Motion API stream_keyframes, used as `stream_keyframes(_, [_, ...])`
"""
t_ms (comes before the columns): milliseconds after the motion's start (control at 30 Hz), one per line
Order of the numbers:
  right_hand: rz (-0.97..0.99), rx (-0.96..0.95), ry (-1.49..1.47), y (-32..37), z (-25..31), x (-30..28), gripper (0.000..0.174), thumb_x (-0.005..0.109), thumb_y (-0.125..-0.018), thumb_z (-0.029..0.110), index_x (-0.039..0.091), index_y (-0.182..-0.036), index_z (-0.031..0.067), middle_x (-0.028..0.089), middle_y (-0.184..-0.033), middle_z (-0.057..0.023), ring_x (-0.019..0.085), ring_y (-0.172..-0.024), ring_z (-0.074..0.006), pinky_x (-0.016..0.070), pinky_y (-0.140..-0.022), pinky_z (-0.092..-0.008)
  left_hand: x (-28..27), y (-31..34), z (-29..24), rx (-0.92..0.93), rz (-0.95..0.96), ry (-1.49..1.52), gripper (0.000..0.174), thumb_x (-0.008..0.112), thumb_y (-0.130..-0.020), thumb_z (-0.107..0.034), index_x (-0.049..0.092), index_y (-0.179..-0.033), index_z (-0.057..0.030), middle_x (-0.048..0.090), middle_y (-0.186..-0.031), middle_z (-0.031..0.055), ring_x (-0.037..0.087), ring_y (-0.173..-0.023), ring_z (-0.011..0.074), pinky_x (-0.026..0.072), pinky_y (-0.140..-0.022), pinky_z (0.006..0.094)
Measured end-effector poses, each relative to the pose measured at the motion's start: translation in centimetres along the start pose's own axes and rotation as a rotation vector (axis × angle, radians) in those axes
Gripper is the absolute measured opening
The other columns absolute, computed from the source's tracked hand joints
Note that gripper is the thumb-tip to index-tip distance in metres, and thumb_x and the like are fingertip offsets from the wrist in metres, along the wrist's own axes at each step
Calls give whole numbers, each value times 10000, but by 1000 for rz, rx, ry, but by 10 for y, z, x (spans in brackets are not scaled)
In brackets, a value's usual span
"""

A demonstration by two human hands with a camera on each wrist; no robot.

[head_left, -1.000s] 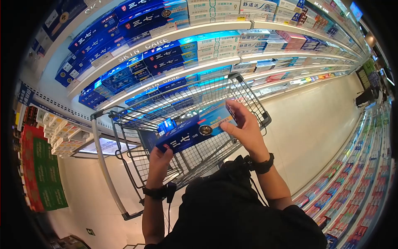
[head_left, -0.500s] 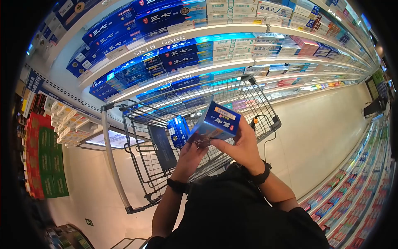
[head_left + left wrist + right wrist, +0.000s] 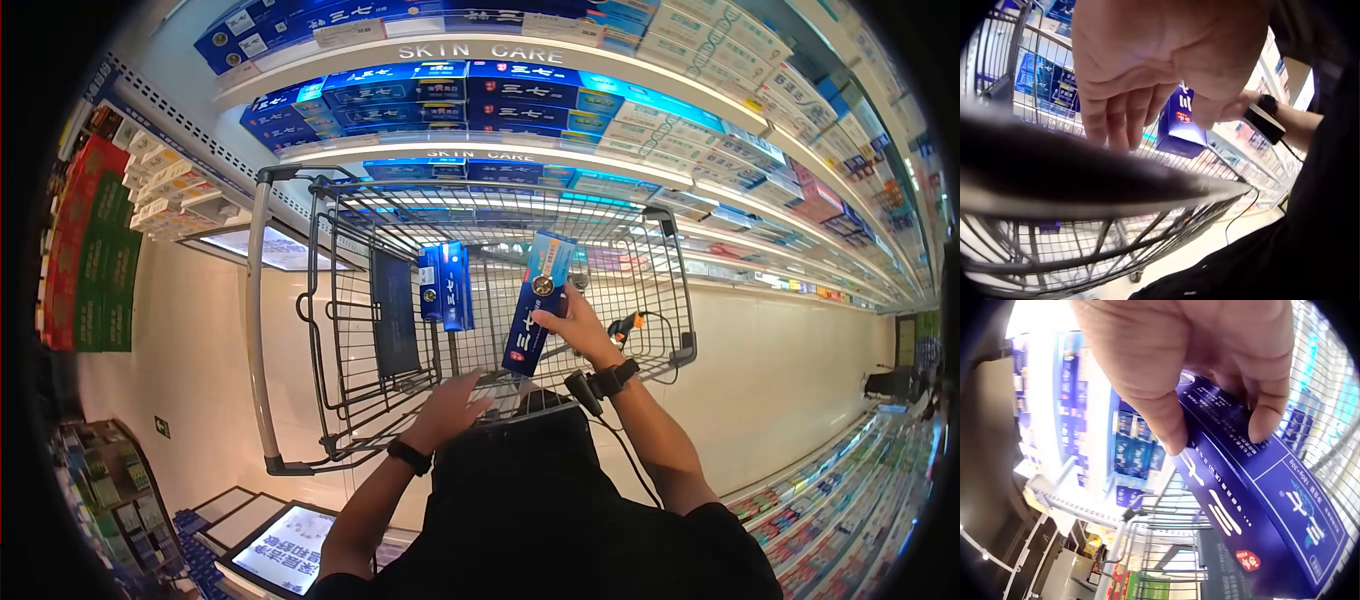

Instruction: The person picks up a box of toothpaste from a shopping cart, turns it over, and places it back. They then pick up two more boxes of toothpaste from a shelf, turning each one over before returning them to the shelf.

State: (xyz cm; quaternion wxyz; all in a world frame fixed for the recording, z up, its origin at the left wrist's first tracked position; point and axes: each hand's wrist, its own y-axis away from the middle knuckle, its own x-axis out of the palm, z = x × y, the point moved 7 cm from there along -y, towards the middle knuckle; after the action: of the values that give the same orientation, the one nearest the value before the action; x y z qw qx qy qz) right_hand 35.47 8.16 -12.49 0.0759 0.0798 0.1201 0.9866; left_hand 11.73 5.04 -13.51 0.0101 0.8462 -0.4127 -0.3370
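Observation:
My right hand (image 3: 580,330) grips a long blue toothpaste box (image 3: 528,335) over the basket of a shopping cart (image 3: 258,330). In the right wrist view, thumb and fingers pinch the toothpaste box (image 3: 1229,487) from opposite sides, white lettering along its faces. My left hand (image 3: 448,410) holds nothing; its fingers stretch out over the cart's near rim. The left wrist view shows those fingers (image 3: 1129,119) extended, with the end of the box (image 3: 1182,134) beyond them. Other blue toothpaste boxes (image 3: 455,285) lie side by side in the basket, close to the dark seat panel (image 3: 395,315).
Shelves (image 3: 480,50) stacked with toothpaste boxes run along the cart's far side. An orange-and-black item (image 3: 626,325) with a cable is at the basket's right end. Green and red cartons (image 3: 105,260) stand at left. More stocked shelves (image 3: 840,510) line the lower right.
The toothpaste box has been turned in the hands and now points lengthwise across the basket. My left hand has let go of it and drawn back to the near rim. The view has shifted.

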Motion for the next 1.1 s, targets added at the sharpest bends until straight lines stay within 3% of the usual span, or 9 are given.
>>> stream_keyframes(33, [55,140,97,-16,-22,-5,710,758,-804,231,362,-1318,-55,631,-1055,-121,622,-816,-131,522,-647,-250,3,3,3,-6,11,-56,632,619,-881,-421,485,-1287,44,569,-1226,235,535,-1160,348,430,-975,408])
stream_keyframes(167, [123,373,130,-77,-108,-12,740,771,-777,305,384,-1296,-54,644,-1014,-125,636,-750,-154,509,-553,-249,15,8,7,-76,147,-140,697,647,-837,-487,500,-1264,44,593,-1173,225,551,-1114,357,447,-941,428])
stream_keyframes(300, [219,491,154,-126,-177,-6,770,754,-789,317,358,-1351,-29,612,-1122,-153,637,-896,-206,540,-671,-296,-1,-7,-12,-122,220,-74,776,729,-750,-503,496,-1262,31,596,-1174,195,569,-1070,356,463,-907,414])
stream_keyframes(400, [239,632,178,-152,-220,-4,725,747,-798,297,372,-1328,-28,608,-1126,-150,631,-921,-216,537,-673,-306,10,7,-12,-68,97,-129,681,748,-747,-401,500,-1235,4,608,-1111,161,579,-1034,331,456,-894,394])
stream_keyframes(467, [215,646,206,-169,-262,-6,683,740,-806,280,390,-1313,-16,623,-1085,-141,637,-887,-211,532,-654,-310,19,15,-1,-147,105,-171,669,741,-745,-354,487,-1251,2,600,-1119,155,582,-1037,318,457,-891,390])
stream_keyframes(567, [225,690,269,-186,-282,-4,669,737,-810,273,398,-1314,-6,625,-1099,-131,641,-877,-207,531,-633,-306,29,15,11,-214,113,-207,615,721,-758,-302,493,-1245,-4,602,-1113,144,592,-1013,304,467,-871,399])
stream_keyframes(700, [144,581,216,-206,-316,-2,573,734,-805,248,462,-1214,-46,658,-946,-126,643,-714,-177,524,-555,-296,27,11,9,-231,128,-191,553,700,-777,-251,502,-1236,-14,605,-1087,122,604,-966,289,482,-838,404])
stream_keyframes(933, [265,651,237,-221,-330,6,627,704,-840,266,405,-1307,-27,616,-1100,-132,626,-835,-179,520,-646,-292,20,7,6,-183,86,-182,498,715,-764,-233,536,-1171,-9,620,-962,113,611,-869,282,492,-756,383])
stream_keyframes(1100, [252,709,230,-221,-339,4,675,704,-839,276,379,-1334,-48,614,-1082,-152,629,-870,-190,526,-677,-292,22,7,7,-176,94,-192,482,713,-767,-229,544,-1161,-8,619,-960,110,613,-857,276,494,-741,380])
